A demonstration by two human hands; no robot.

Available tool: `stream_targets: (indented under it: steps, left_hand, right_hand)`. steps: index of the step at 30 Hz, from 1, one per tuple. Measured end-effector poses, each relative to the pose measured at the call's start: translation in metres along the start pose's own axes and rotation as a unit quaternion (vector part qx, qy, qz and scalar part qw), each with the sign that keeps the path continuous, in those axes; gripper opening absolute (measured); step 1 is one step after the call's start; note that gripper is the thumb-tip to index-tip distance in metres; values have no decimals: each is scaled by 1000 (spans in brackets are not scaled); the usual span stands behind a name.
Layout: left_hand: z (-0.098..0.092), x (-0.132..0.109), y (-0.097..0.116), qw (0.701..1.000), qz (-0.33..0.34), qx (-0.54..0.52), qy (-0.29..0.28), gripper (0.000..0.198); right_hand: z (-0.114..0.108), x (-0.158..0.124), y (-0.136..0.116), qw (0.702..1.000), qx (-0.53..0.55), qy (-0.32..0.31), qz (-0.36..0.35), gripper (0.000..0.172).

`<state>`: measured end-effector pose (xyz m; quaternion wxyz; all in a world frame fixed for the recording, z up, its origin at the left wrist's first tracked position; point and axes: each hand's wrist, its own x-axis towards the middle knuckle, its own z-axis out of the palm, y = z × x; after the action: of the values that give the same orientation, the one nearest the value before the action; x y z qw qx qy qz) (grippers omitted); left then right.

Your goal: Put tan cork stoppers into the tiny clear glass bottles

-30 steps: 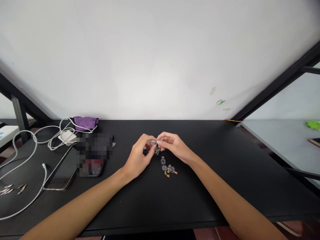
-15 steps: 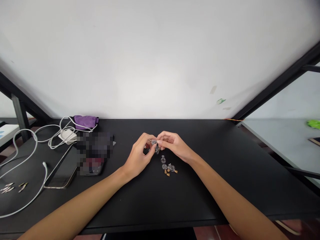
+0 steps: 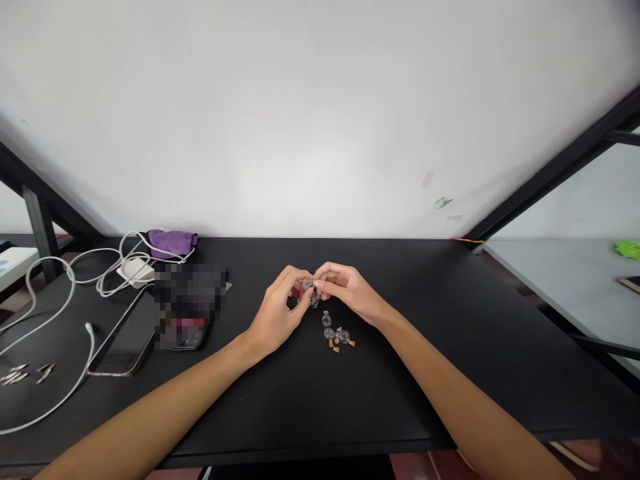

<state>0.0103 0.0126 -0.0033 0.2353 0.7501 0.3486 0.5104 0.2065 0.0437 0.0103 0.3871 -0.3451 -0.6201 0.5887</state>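
Over the middle of the black table, my left hand [image 3: 280, 307] and my right hand [image 3: 347, 288] meet at a tiny clear glass bottle [image 3: 307, 285]. Thumb and fingers of both hands pinch it from either side. More small glass bottles [image 3: 314, 300] lie behind and below the fingers, partly hidden. Nearer to me, a single round glass bottle [image 3: 327, 319] rests on the table, with further clear bottles [image 3: 343, 335] just below it. Several small cork stoppers [image 3: 336, 349] are scattered beside those.
On the left lie a phone [image 3: 125, 340], a second dark phone [image 3: 187, 337] partly blurred out, a white cable [image 3: 75, 393] with a charger [image 3: 135, 272], and a purple cloth [image 3: 173, 243]. Small metallic pieces [image 3: 15, 375] sit at the far left. A white wall [image 3: 320, 133] rises behind the table [image 3: 300, 413].
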Motion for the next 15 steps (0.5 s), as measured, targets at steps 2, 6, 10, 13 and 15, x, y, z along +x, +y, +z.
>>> stream_targets:
  steps: [2,6,10,13,15]
  left_hand:
    - [0,0,0,1000,-1,-3,1,15]
    - [0,0,-1,1000,-2,-7,0,17]
    - [0,0,0,1000,0,-6,-1,17]
    - [0,0,1,1000,4,-5,-2,15]
    - [0,0,1,1000,3,-6,-4,15]
  right_hand:
    - [0,0,0,1000,1,0,5,25]
    - [0,0,-1,1000,-2,-1,8,25]
    - [0,-1,-1,1000,1,-4,2,22]
    - [0,0,-1,1000,-1,-3,5,21]
    - [0,0,-2,1000,-5,-2,7,21]
